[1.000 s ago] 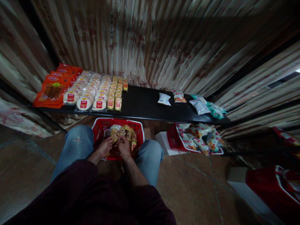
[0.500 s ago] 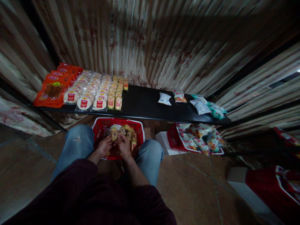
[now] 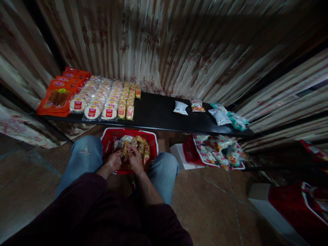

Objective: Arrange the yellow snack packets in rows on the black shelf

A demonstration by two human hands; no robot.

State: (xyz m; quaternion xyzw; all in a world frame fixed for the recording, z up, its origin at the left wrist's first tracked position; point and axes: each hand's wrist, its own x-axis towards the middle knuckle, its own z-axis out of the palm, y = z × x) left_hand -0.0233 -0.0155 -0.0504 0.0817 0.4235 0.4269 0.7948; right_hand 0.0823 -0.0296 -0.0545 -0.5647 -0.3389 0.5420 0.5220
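Between my knees stands a red basket (image 3: 154,143) holding several small wrapped snack packets (image 3: 141,147). Over it, my left hand (image 3: 115,160) and my right hand (image 3: 135,159) are closed on one narrow yellow snack packet (image 3: 124,149), which they hold upright between their fingertips. Similar yellow packets (image 3: 130,111) stand in two columns on the black shelf (image 3: 156,111) ahead. Left of them are rows of round white crackers in clear wrappers (image 3: 92,111), then orange snack bags (image 3: 57,97) at the shelf's left end.
On the shelf's right half lie a white packet (image 3: 180,107), a red-and-white packet (image 3: 197,105) and several green and white bags (image 3: 238,120). A second red basket (image 3: 190,151) full of snack bags sits below. Another red container (image 3: 287,201) is at far right. A striped curtain (image 3: 164,44) hangs behind.
The yellow packet between my hands has turned, showing a narrower side now. My fingers have shifted slightly on it; the shelf goods have not moved.
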